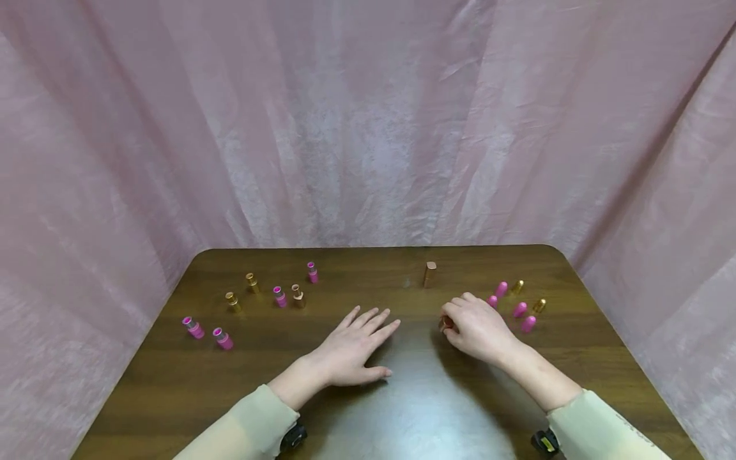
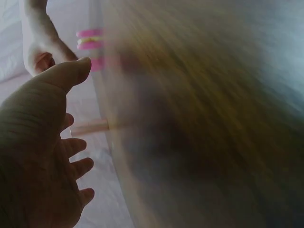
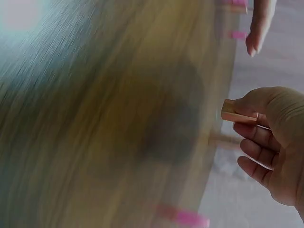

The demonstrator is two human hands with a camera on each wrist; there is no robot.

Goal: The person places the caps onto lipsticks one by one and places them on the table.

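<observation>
My right hand [image 1: 477, 327] pinches a rose-gold lipstick cap [image 3: 235, 113] between thumb and fingers, close over the table's middle right. The cap has flat sides, and the fingers cover part of it. Palm down with fingers spread, my left hand [image 1: 353, 354] is over the middle of the table, holding nothing. Beyond the right hand stands another rose-gold piece [image 1: 429, 273]. Beside the right hand are several pink caps [image 1: 520, 310] and two gold caps [image 1: 539, 305]. A rose-gold lipstick tube [image 1: 298, 296] stands upright past the left hand's fingers.
Several pink lipstick tubes [image 1: 223, 338] and two gold tubes [image 1: 232, 302] stand uncapped on the left side. The brown wooden table [image 1: 356, 268] has rounded far corners. Pink curtains [image 1: 368, 128] hang behind it.
</observation>
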